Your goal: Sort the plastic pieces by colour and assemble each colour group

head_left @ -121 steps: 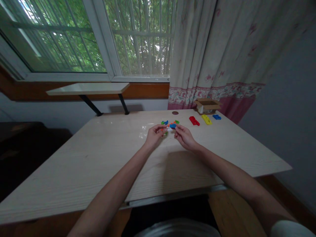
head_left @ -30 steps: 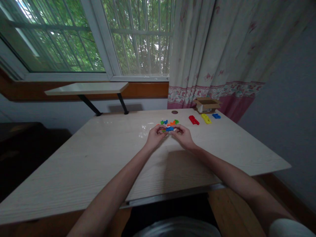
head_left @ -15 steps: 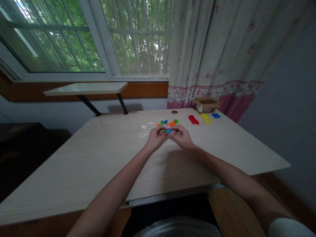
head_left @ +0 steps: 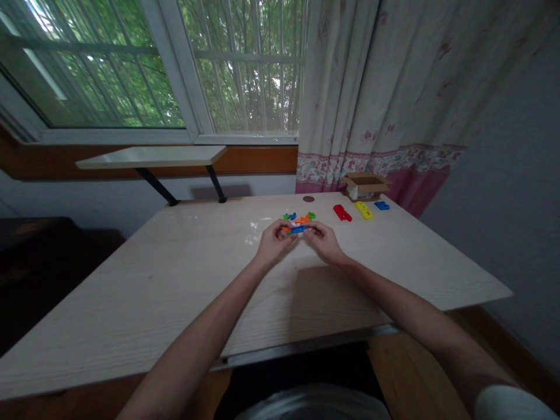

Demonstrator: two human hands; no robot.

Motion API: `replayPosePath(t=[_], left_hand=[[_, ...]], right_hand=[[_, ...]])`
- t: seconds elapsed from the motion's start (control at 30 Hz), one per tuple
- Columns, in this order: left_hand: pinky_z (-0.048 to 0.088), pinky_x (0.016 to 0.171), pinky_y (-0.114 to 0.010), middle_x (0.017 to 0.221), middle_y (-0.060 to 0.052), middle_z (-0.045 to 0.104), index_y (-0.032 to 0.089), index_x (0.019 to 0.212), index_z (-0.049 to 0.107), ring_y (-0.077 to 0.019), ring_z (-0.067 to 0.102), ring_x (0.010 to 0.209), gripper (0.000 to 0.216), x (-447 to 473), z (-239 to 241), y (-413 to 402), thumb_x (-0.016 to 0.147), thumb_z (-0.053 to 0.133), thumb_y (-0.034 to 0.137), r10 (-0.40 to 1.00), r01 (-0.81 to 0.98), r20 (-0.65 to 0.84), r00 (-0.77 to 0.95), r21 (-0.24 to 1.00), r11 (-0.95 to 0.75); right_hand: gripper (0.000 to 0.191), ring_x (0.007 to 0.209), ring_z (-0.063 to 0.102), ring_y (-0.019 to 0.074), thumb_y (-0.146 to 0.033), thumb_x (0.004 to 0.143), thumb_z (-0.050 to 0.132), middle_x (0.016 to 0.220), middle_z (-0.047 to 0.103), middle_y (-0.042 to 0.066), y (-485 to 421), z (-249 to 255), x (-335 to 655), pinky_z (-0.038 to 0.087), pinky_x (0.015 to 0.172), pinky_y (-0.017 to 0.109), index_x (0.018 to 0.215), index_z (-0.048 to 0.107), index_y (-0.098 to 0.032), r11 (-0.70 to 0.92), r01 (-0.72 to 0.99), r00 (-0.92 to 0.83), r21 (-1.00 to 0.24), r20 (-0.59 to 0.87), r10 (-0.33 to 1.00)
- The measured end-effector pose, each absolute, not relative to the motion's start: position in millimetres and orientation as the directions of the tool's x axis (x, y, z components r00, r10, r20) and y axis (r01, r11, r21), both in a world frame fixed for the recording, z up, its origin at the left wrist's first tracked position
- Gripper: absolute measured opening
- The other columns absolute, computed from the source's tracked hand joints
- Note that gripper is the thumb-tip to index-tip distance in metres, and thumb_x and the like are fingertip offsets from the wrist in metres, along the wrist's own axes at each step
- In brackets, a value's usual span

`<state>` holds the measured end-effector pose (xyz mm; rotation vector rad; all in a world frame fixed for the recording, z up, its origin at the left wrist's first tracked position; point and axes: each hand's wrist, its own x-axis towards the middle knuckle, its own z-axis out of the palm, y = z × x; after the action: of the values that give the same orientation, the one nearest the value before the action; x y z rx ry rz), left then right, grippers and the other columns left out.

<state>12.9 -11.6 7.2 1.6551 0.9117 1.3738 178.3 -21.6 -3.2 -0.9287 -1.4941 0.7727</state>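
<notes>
Blue toy piece (head_left: 298,230) now shows lengthwise, pinched from both ends by the nearly closed left hand (head_left: 273,240) and right hand (head_left: 326,240), seemingly to steady it.

A pale wood-grain table (head_left: 144,303) is seen, with a cardboard box (head_left: 365,186) placed at its far edge and a brown disc (head_left: 308,199) set nearby. A red block (head_left: 342,213), a yellow block (head_left: 364,210) and a blue block (head_left: 382,205) are laid in a row beside the box, and small coloured pieces (head_left: 300,217) are clustered to their left.
</notes>
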Motion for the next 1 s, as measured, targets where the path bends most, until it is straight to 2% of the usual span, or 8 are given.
replayPosePath(t=[0.13,0.33,0.47,0.57,0.67,0.83,0.93,1.0], left_hand=[[0.031,0.046,-0.019,0.067,0.001,0.057,0.017,0.081,0.06,-0.0061,0.043,0.048,0.024,13,13,-13,0.062,0.072,0.025,0.887,0.033,0.437,0.149,0.894,-0.446],[0.033,0.047,-0.019,0.073,0.0,0.06,0.017,0.077,0.061,-0.0057,0.043,0.05,0.023,14,17,-15,0.06,0.074,0.025,0.886,-0.004,0.448,0.122,0.892,-0.451],[0.034,0.046,-0.019,0.079,-0.001,0.062,0.017,0.081,0.062,-0.0053,0.043,0.05,0.028,15,19,-16,0.058,0.075,0.027,0.889,-0.01,0.442,0.117,0.896,-0.444],[0.034,0.046,-0.019,0.082,-0.002,0.063,0.018,0.087,0.063,-0.0056,0.045,0.051,0.036,15,17,-15,0.057,0.076,0.032,0.898,-0.018,0.43,0.092,0.903,-0.43],[0.035,0.045,-0.02,0.072,-0.002,0.062,0.016,0.082,0.064,-0.0068,0.045,0.049,0.036,14,12,-10,0.06,0.073,0.044,0.923,-0.021,0.377,0.075,0.926,-0.376],[0.033,0.042,-0.022,0.051,-0.002,0.056,0.014,0.058,0.063,-0.0077,0.042,0.043,0.044,12,12,-6,0.06,0.069,0.058,0.949,-0.023,0.286,0.135,0.958,-0.285],[0.032,0.041,-0.022,0.046,-0.001,0.054,0.014,0.056,0.064,-0.0077,0.041,0.042,0.044,13,17,-9,0.056,0.072,0.058,0.953,-0.049,0.245,0.181,0.97,-0.24],[0.032,0.041,-0.022,0.047,0.0,0.054,0.015,0.059,0.065,-0.0076,0.041,0.042,0.042,13,20,-11,0.053,0.074,0.055,0.956,-0.06,0.237,0.172,0.971,-0.23]], right_hand=[[0.032,0.065,0.052,0.0119,-0.041,0.075,0.061,0.086,0.065,0.004,-21,-4,179,0.042,0.06,0.026,0.1,0.067,-0.02,0.409,0.066,-0.108,-0.91,0.401,0.91],[0.034,0.059,0.049,0.0109,-0.04,0.074,0.062,0.073,0.062,0.002,-20,-4,179,0.04,0.055,0.025,0.101,0.067,-0.02,0.361,0.011,-0.088,-0.933,0.359,0.929],[0.035,0.059,0.049,0.0107,-0.041,0.073,0.063,0.078,0.064,0.003,-19,-3,179,0.042,0.057,0.026,0.101,0.067,-0.02,0.367,-0.025,-0.089,-0.93,0.367,0.926],[0.037,0.06,0.05,0.0105,-0.041,0.075,0.061,0.081,0.065,0.003,-19,-2,180,0.043,0.058,0.026,0.104,0.066,-0.02,0.383,-0.004,-0.094,-0.924,0.381,0.92],[0.04,0.058,0.049,0.0109,-0.042,0.079,0.058,0.079,0.064,0.004,-22,-3,181,0.043,0.057,0.026,0.112,0.063,-0.019,0.408,0.075,-0.099,-0.91,0.4,0.911],[0.034,0.082,0.057,0.017,-0.035,0.086,0.051,0.108,0.063,0.009,-27,0,186,0.047,0.075,0.033,0.116,0.059,-0.023,0.631,0.316,-0.165,-0.709,0.614,0.772],[0.032,0.094,0.056,0.0196,-0.031,0.088,0.048,0.115,0.061,0.009,-29,3,190,0.045,0.085,0.038,0.118,0.058,-0.025,0.712,0.413,-0.244,-0.568,0.684,0.688],[0.033,0.092,0.056,0.019,-0.031,0.088,0.047,0.114,0.061,0.009,-29,4,191,0.045,0.086,0.038,0.119,0.056,-0.025,0.725,0.441,-0.262,-0.529,0.696,0.668]])
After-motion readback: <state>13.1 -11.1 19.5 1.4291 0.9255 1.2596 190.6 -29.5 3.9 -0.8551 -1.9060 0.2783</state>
